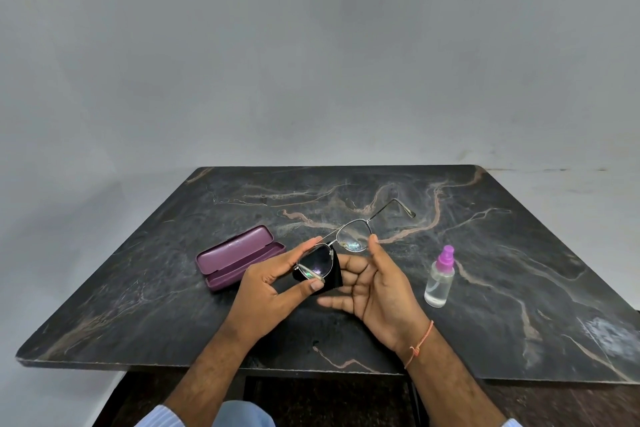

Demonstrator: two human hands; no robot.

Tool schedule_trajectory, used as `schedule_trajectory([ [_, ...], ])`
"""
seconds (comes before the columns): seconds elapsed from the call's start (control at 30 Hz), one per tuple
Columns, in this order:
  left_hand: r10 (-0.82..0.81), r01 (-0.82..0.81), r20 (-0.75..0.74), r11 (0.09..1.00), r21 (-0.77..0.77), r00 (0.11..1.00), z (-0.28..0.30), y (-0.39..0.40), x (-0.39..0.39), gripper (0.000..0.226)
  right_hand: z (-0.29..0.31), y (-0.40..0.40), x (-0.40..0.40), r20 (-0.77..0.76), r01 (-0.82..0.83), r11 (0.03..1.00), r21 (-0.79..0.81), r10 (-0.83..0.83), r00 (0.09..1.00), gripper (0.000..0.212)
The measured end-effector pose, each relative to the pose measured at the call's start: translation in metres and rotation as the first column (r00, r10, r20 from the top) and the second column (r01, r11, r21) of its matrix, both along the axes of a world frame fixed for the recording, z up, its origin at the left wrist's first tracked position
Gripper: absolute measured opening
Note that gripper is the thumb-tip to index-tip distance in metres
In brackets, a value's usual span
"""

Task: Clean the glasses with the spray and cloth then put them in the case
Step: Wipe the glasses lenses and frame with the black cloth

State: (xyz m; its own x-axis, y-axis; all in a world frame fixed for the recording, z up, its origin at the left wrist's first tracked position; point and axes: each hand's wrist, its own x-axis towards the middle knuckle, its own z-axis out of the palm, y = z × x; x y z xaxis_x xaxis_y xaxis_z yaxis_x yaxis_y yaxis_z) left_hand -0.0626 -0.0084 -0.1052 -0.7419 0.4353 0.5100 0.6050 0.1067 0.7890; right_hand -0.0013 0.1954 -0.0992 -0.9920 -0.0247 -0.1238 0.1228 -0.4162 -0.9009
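Observation:
Thin metal-framed glasses (353, 236) are held above the table, arms unfolded and pointing away from me. My left hand (273, 282) pinches the rim of the nearer lens between thumb and fingers. A black cloth (334, 269) lies behind that lens, resting on the fingers of my right hand (377, 288). That hand is palm up, and its thumb tip touches the far lens's edge. A purple glasses case (239, 258) lies open on the table to the left. The clear spray bottle (440, 277) with a purple cap stands upright to the right.
The dark marble table (519, 253) stands against a plain grey wall. Its front edge runs just below my wrists. A pale smudge marks the table's near right corner. An orange thread is tied around my right wrist.

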Motion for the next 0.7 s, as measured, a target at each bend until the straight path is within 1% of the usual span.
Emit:
schedule_trajectory([
  [0.17, -0.004, 0.005, -0.023, 1.0, 0.019, 1.0, 0.001, 0.002, 0.003, 0.064, 0.003, 0.001, 0.0, -0.01, -0.106, 0.986, -0.127, 0.106, 0.994, 0.092],
  [0.33, -0.004, 0.006, -0.06, 1.0, 0.021, 0.998, -0.002, 0.002, 0.002, 0.066, 0.004, 0.002, 0.0, -0.018, -0.142, 0.964, -0.224, 0.141, 0.99, 0.09],
  [0.53, 0.021, -0.019, -0.125, 1.0, 0.024, 0.992, -0.004, 0.001, 0.0, 0.068, 0.008, 0.004, 0.002, -0.004, -0.118, 0.955, -0.273, 0.122, 0.993, 0.083],
  [0.7, 0.032, -0.03, -0.163, 0.999, 0.012, 0.986, -0.003, 0.002, 0.003, 0.068, 0.011, 0.003, 0.003, 0.022, -0.019, 0.941, -0.338, 0.028, 0.999, 0.073],
])
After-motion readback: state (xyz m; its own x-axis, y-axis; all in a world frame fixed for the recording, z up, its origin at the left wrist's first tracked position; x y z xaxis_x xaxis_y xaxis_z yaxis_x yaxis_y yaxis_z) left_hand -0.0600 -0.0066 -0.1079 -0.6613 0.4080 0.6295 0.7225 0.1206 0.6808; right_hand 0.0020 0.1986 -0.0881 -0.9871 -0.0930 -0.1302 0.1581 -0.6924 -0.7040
